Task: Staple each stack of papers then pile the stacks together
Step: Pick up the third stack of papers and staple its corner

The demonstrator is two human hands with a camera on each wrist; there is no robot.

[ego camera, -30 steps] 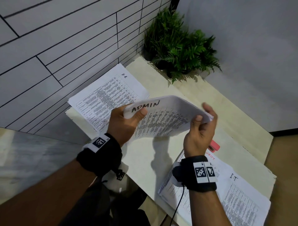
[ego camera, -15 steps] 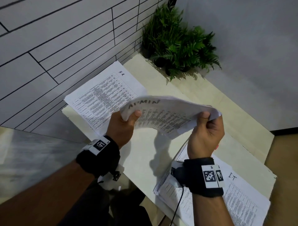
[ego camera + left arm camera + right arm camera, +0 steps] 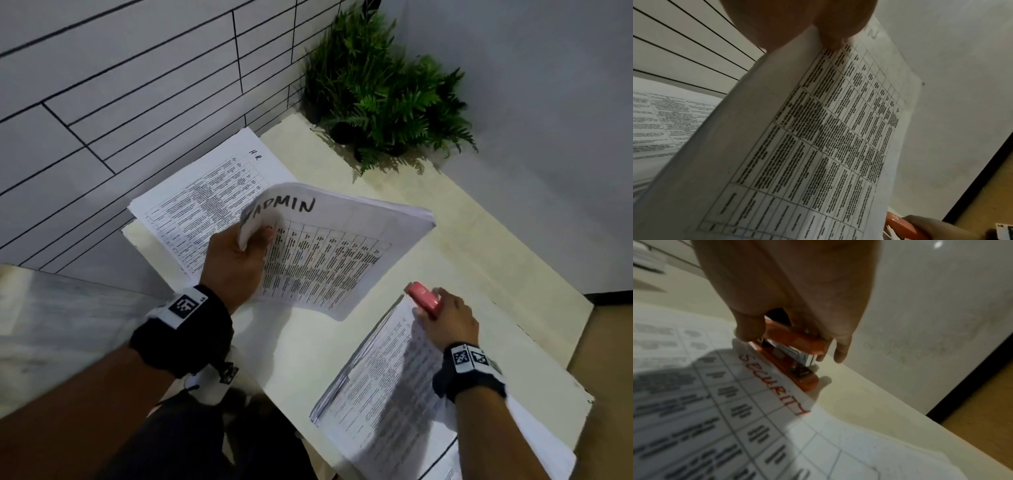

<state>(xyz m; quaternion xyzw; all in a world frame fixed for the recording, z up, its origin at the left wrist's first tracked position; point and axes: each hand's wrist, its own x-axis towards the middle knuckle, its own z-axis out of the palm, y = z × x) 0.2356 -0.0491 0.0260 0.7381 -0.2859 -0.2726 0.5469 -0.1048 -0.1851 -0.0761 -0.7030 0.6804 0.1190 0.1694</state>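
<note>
My left hand (image 3: 239, 260) pinches the corner of the paper stack marked ADMIN (image 3: 329, 253) and holds it in the air above the cream table (image 3: 472, 246); the wrist view shows the thumb (image 3: 838, 24) on its printed sheet (image 3: 818, 146). My right hand (image 3: 442, 315) grips the red stapler (image 3: 423, 298), which lies at the top edge of the stack marked SECURITY (image 3: 383, 394). In the right wrist view the fingers (image 3: 750, 327) curl round the stapler (image 3: 793, 352), its base on the table beside the SECURITY sheet (image 3: 756, 418). The HR stack (image 3: 205, 192) lies flat at the far left.
A potted fern (image 3: 383, 89) stands in the far corner against the walls. A further paper stack (image 3: 534, 428) lies under my right forearm, near the table's front right edge. The tiled wall (image 3: 137, 85) borders the table on the left.
My right hand has let go of the ADMIN stack, dropped to the table and taken hold of the stapler. The left hand alone now holds the ADMIN stack.
</note>
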